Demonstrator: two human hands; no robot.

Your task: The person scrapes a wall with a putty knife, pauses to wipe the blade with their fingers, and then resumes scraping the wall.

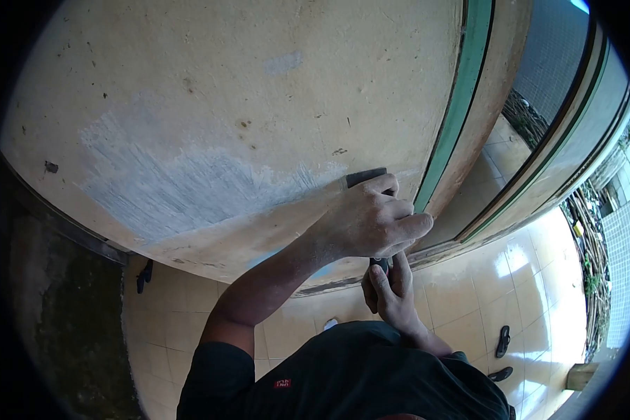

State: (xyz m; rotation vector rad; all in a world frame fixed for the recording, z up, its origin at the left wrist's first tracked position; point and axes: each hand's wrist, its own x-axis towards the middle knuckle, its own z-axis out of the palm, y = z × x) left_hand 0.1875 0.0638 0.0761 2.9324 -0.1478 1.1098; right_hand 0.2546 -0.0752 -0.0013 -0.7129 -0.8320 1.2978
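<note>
My left hand (378,220) is closed with its fingers bent, on a flat dark grey piece (365,178) that lies against the cream wall (259,84). That piece looks like sandpaper or a thin blade; I cannot tell which. It sits just right of a broad whitish streaked patch (189,189) on the wall. Below, close under the left hand, my right hand (394,294) is wrapped round a small dark object (379,263), mostly hidden by the fingers. Pale dust covers the left hand and forearm.
A green-edged frame (458,105) stands right of the wall, beside a glass pane (539,77). Below is a tiled floor (462,308) with dark sandals (502,341) at the right. One dark shoe (144,276) lies at the left. Stacked sticks (595,280) line the far right.
</note>
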